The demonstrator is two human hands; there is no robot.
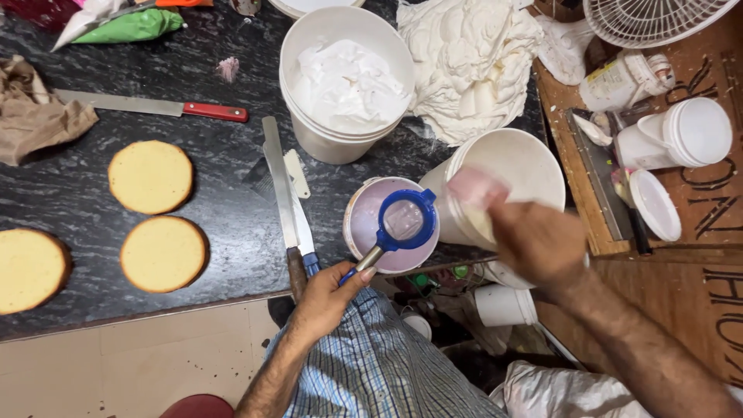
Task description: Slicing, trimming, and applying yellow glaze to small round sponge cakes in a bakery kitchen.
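Observation:
My left hand (329, 298) grips the handle of a small blue-rimmed strainer (404, 220) and holds it over a small bowl with a pale purple inside (364, 217) at the counter's front edge. My right hand (534, 240), blurred with motion, holds a small pale pink cup (474, 190) tipped next to the strainer, above a white bucket (534, 166). What is in the cup I cannot tell.
Three round sponge cake layers (151, 176) (164, 254) (29, 269) lie on the dark counter (85, 197). A red-handled knife (151, 107), two long knives (282, 193), a bucket of white cream (344, 85), a cream heap (468, 66), a brown cloth (35, 116), tubs (681, 135) and a fan (650, 19) surround them.

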